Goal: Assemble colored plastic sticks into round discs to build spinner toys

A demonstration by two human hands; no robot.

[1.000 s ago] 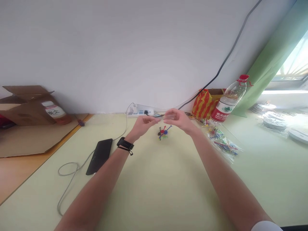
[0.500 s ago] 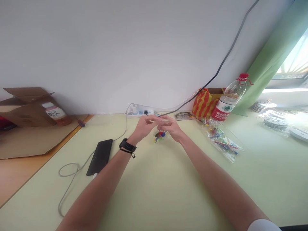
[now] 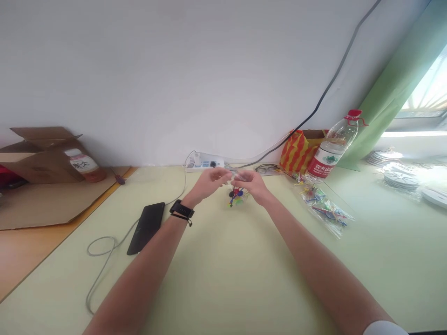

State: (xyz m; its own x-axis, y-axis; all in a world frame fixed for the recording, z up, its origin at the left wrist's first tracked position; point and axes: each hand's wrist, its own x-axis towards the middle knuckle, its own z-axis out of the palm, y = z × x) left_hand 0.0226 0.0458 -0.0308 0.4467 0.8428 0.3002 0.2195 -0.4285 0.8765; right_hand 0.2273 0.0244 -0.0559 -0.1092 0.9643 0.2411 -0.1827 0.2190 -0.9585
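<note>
Small coloured plastic pieces (image 3: 236, 194), among them red, blue, yellow and green ones, hang in a clear plastic bag just below my fingers. My left hand (image 3: 210, 182), with a black watch on its wrist, has thumb and fingers closed at the left of the bag's top. Opposite it, my right hand (image 3: 254, 187) pinches the bag's top from the right. A short gap lies between the fingertips of the two hands. The bag's clear film is hard to make out there.
To the right lie more bags of coloured pieces (image 3: 326, 209), near a large water bottle (image 3: 326, 158) and a striped bag (image 3: 296, 151). A black phone (image 3: 145, 228) with a cable lies at left. Behind stands a power strip (image 3: 204, 164); a cardboard box (image 3: 45, 158) stands far left.
My hands have moved slightly apart, the right one a little to the right. The bag with the coloured pieces now shows more openly between and below them.
</note>
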